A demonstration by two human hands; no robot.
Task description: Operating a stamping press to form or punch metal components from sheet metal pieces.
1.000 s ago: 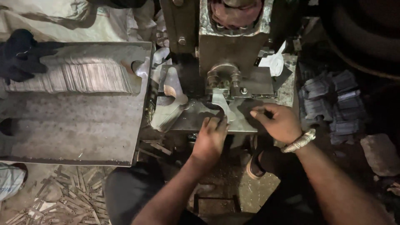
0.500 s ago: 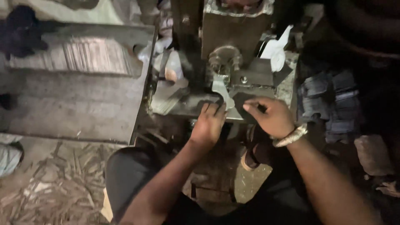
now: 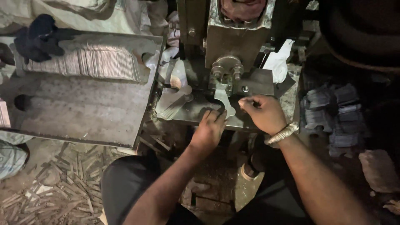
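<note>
Dim workshop, steel table (image 3: 79, 112) beside press bed (image 3: 196, 114), scrap-littered floor (image 3: 50, 196).

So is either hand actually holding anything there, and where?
Both hands work the flat metal blank under the press: left hand at its lower edge, right hand beside it. A full grip cannot be told.

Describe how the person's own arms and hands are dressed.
Both forearms are bare, with no sleeves in view and no gloves on either hand. The left hand wears nothing. The right hand has a thick silver-coloured metal bangle at the wrist.
</note>
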